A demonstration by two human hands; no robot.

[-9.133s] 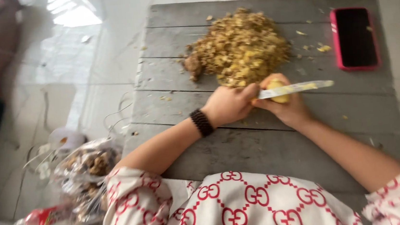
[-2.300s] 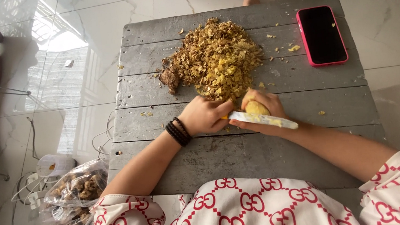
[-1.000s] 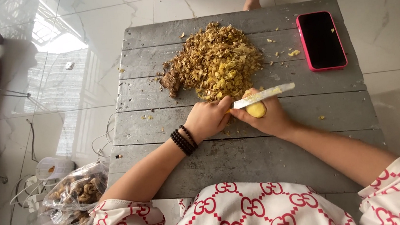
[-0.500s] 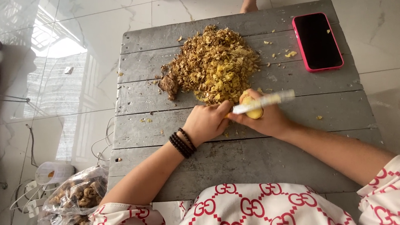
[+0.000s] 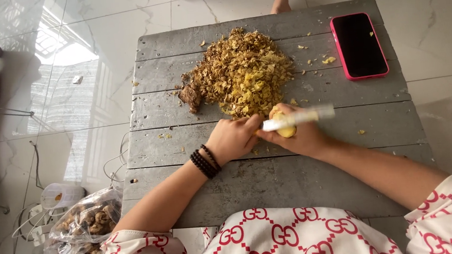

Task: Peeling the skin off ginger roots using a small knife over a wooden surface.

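Grip: right hand clasps one yellow peeled root and one pale-handled knife; left hand pinches the root.
Beyond grip: one heap of yellow-brown peelings, one pink-cased phone.
Surface: grey plank counter, white tiled floor.

A pink phone is seen on the desk; a bag is seen on the floor.

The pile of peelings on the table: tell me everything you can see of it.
The pile of peelings is a loose, rounded heap of thin, dry-looking flakes, tan and brown at the far side, brighter yellow at the near edge. It lies on the far half of the grey plank table, across several boards, with stray flakes scattered around it. A dark brown knobbly lump sits against its left edge. Its near edge lies just beyond the hands; whether they touch it is unclear.
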